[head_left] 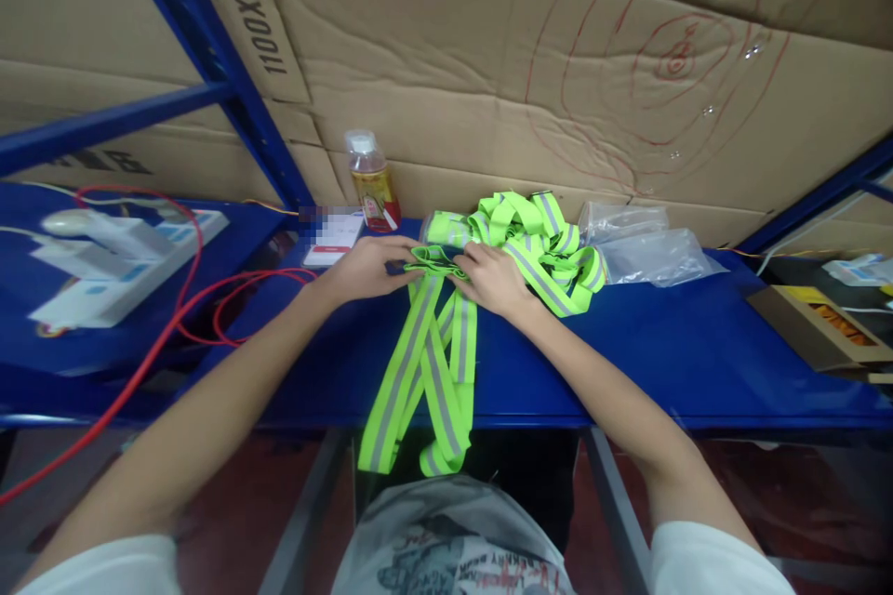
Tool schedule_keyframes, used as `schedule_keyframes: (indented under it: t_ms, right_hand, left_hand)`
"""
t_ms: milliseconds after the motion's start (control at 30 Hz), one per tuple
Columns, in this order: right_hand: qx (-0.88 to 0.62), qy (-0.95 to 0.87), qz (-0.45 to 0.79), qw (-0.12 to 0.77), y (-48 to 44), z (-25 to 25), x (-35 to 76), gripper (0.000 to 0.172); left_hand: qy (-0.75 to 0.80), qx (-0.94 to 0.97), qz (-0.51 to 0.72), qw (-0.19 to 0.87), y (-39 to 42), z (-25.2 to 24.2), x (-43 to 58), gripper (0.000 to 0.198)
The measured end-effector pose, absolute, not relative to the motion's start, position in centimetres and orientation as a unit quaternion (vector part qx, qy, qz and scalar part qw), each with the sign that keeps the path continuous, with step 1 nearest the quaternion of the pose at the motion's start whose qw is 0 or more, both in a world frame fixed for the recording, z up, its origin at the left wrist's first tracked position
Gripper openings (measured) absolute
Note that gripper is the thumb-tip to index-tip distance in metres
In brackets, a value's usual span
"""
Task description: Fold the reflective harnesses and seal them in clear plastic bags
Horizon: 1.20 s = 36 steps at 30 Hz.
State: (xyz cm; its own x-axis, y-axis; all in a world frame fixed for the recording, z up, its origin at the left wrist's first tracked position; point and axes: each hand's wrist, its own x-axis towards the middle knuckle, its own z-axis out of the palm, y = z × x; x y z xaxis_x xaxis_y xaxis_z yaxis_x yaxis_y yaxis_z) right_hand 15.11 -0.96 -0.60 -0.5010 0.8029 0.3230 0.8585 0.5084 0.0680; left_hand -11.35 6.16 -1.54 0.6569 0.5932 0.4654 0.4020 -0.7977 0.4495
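Reflective straps [438, 363]: gathered at the top between both hands, over the middle of a blue table [530, 372], with long lengths trailing down from the grip past the front edge. Looser pile of matching strapping [516, 216] just beyond and beside the right hand [497, 281], near the cardboard wall [419, 46]. Bunched folds [433, 262] squarely in the grip: pinched from one side by thumb and fingers of the left hand [366, 268], from the other by those of the right.

Cut off by the frame: both pale sleeves [712, 558]. Partly covered by the right hand: the near part of the pile and one end of the folds. Hard to make out: any link between folds and pile, and the number of layers.

Bright yellow-green throughout, with a grey stripe along the middle of each band; tangled in the pile, flat and crossing in the trailing lengths, curled at the lowest loop [445, 460], rippled tightly at the pinch.
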Motion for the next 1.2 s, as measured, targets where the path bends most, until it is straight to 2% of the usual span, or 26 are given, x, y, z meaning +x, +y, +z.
schedule_keyframes:
  t_ms: [233,367,500,700,800,1067,1200]
  right_hand:
    - [-0.503,-0.837,0.028,0.213,-1.7,-0.8,15.3,0.038]
    - [-0.499,-0.833,0.039,0.237,-1.1,-1.2,16.1,0.041]
    - [-0.476,-0.823,0.102,0.292,-0.7,-1.5,16.5,0.046]
    - [-0.466,-0.766,0.211,0.389,0.3,-2.8,16.4,0.041]
    - [-0.468,-0.759,0.238,0.386,0.6,-3.1,16.3,0.041]
    - [-0.441,-0.769,0.235,0.4,0.3,-3.1,16.4,0.043]
    - [-0.438,-0.735,0.278,0.438,0.4,-3.2,16.0,0.049]
  left_hand:
    - [0.335,0.818,0.355,0.303,5.7,-0.8,-11.9,0.044]
    - [0.346,0.826,0.34,0.286,6.2,-1.6,-11.3,0.067]
    - [0.353,0.831,0.353,0.244,6.4,-2.0,-10.9,0.074]
    - [0.343,0.788,0.357,0.367,6.4,-2.8,-10.2,0.085]
    - [0.347,0.785,0.322,0.399,6.7,-2.9,-10.1,0.079]
    - [0.367,0.825,0.289,0.319,6.9,-2.6,-10.7,0.057]
    - [0.346,0.794,0.323,0.38,6.5,-2.4,-10.5,0.052]
